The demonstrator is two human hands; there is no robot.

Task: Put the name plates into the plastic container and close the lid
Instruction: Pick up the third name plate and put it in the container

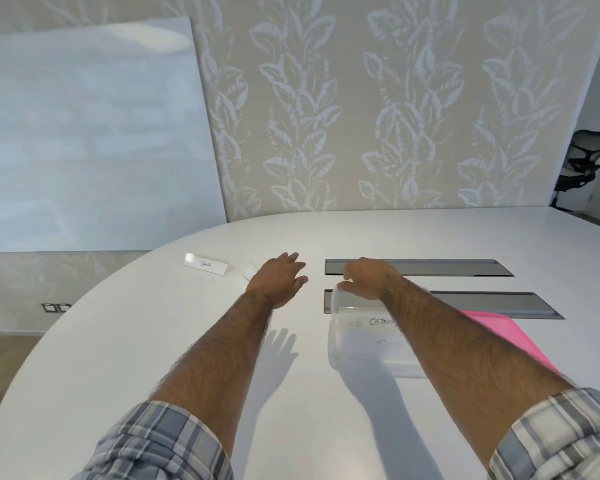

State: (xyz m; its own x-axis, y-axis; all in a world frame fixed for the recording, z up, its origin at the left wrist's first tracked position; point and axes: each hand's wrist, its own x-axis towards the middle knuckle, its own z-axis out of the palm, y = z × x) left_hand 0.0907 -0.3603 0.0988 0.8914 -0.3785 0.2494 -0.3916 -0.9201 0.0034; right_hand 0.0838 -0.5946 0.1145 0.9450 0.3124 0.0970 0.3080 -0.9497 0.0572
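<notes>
The left hand (280,277) is stretched out flat above the white oval table (153,341), fingers spread wide and holding nothing. It hangs over a small white name plate (249,270), partly hidden behind the hand, and a second folded white name plate with handwriting (205,265) stands just beyond, to the left.

To take the nearer plate well, the hand should lower onto it, pinch it by its edges rather than flatten the fold, and carry it across to the container.

The right hand (366,280) rests with curled fingers on the far rim of the clear rectangular plastic container (361,344); whether it grips the rim or only steadies it cannot be told. This hand should hold the container steady while the plate goes in. Inside lie white plates, one lettered "OSTRICH" in part. A pink sheet (506,332), possibly the lid, lies beside the container under the right forearm. Two grey recessed panels (430,267) sit beyond.
</notes>
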